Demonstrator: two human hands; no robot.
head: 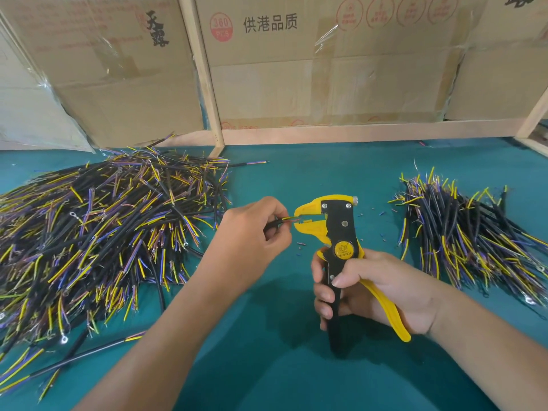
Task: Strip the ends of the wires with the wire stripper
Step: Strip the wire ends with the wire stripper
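Feeding a thin, floppy cable into the wire stripper.
Left hand pinches it near the tip; right hand clasps the stiff handles.

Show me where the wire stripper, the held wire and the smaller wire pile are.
wire stripper (344, 223), head view, black body below its yellow beak
held wire (280, 221), head view, black sheath
smaller wire pile (474, 232), head view, middle of the heap

Teal work surface fills foreground. Rear boundary: light wooden frame with horizontal rail along table edge. Behind frame, flattened cardboard boxes bearing red stamps, black Chinese print, clear tape. Crumpled transparent plastic sheet, possibly a bag, at left. Lighting even, diffuse.
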